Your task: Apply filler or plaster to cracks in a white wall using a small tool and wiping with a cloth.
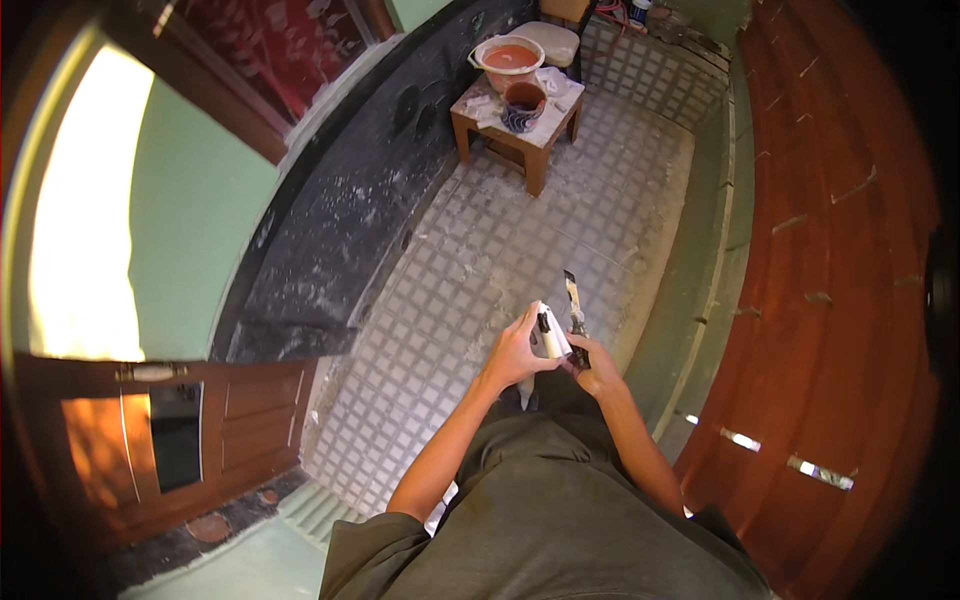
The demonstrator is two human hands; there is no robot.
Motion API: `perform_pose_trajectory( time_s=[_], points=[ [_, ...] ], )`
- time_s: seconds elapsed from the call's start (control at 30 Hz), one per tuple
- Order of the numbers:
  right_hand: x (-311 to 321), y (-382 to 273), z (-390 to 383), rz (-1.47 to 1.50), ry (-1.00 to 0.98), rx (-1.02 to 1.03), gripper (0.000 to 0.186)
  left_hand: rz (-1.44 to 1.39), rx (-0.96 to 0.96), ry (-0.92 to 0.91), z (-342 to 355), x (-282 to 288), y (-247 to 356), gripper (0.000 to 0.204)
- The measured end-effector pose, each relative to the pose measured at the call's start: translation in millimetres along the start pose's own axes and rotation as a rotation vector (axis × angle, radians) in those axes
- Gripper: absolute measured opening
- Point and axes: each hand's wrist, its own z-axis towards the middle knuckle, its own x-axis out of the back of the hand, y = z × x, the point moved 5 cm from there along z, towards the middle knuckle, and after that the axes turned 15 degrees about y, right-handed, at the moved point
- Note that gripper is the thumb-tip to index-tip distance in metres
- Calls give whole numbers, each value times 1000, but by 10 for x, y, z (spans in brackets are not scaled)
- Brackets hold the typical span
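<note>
My left hand [514, 352] is closed around a small white block-like object [555, 342] with a black patch on it; I cannot make out its kind. My right hand [597, 367] grips a narrow, stained tool [573, 296] with a dark tip and a pale middle, pointing away from me. Its kind is unclear too. Both hands are close together in front of my body, and the right fingers are beside the white object.
A small wooden table [537, 160] stands ahead, bearing a basin of orange liquid [510, 58] and a dark-patterned bucket [523, 108]. Behind it is a chair [548, 42]. A black-coated wall [345, 190] runs along the left, reddish-brown boards [830, 260] along the right. The floor [480, 240] is patterned tile.
</note>
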Motion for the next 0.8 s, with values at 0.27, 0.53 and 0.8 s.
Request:
perform_pose_trajectory(
  time_s=[0.27,0.53,0.8],
  points=[
    [-858,-1222,964,97,-22,-3,16,58,33,-99,1855,-143,-173,109],
    [-1595,-2601,2115,-134,-65,-29,15,65,138,97,3508,-370,-285,106],
    [-2489,-3813,2906,-270,-58,71,17,56,161,168,5018,-390,-463,102]
  ],
)
